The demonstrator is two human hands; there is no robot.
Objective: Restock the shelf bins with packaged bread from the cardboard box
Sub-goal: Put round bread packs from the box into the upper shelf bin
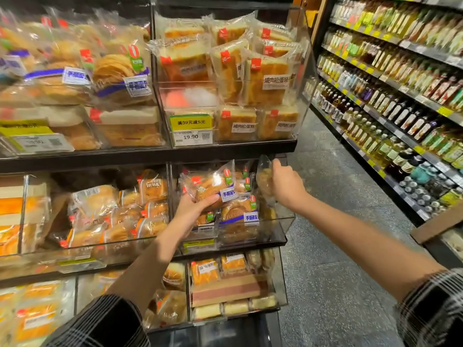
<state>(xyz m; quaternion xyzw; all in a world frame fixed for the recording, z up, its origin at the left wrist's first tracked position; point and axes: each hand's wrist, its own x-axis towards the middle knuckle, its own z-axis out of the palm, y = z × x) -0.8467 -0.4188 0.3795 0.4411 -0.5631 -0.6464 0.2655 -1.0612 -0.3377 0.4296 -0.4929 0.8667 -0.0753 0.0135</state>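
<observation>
While both arms reach into the middle shelf bin [280, 229], the step in hand looks like seating packages among those already stocked. The left hand [193, 209] grips a packaged bread [213, 186] from below, thumb curled over its front edge, the pack lying on top of the others in the bin. The right hand [285, 184] pinches a second, clear-wrapped pack [264, 179] at the bin's right end; that pack stands upright just left of the fingers, against the clear side wall.

Judging from this, the next move calls for letting the upper pack down flat and label-forward, then easing the upright one into the gap beside it — without crushing the soft loaves beneath.

Hidden things matter here: the cardboard box is nowhere in view, so the remaining stock cannot be judged. The right fingertips are turned away behind the hand, and the pack's label is unreadable — glare and blur.
</observation>
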